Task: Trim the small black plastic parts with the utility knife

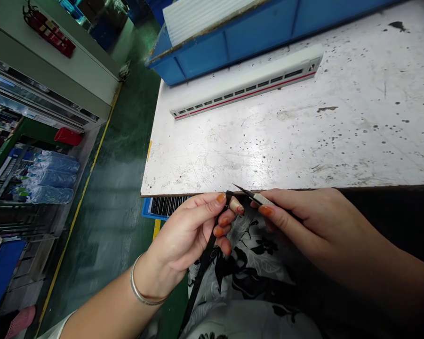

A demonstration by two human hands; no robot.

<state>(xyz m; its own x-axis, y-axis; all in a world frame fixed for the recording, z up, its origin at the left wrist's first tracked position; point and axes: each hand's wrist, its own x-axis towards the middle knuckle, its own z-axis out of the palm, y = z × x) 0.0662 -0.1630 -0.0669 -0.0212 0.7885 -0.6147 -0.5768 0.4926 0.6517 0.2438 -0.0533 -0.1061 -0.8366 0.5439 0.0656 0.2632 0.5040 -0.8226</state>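
Left hand [187, 240] grips a thin black flexible strip [206, 263] just off the front edge of the scuffed white tabletop [233, 155]. Right hand [303, 226] pinches pointed black tweezers [257, 197] beside the strip's upper end. Below the tabletop's front left corner, a blue tray [146, 212] holds closely packed black strips [167, 205].

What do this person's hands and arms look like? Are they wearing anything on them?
The left hand and right hand are ungloved, with orange-painted fingernails. A thin silvery bangle circles the left wrist, a pale sleeve shows on the left arm, and one fingertip wears pale tape.
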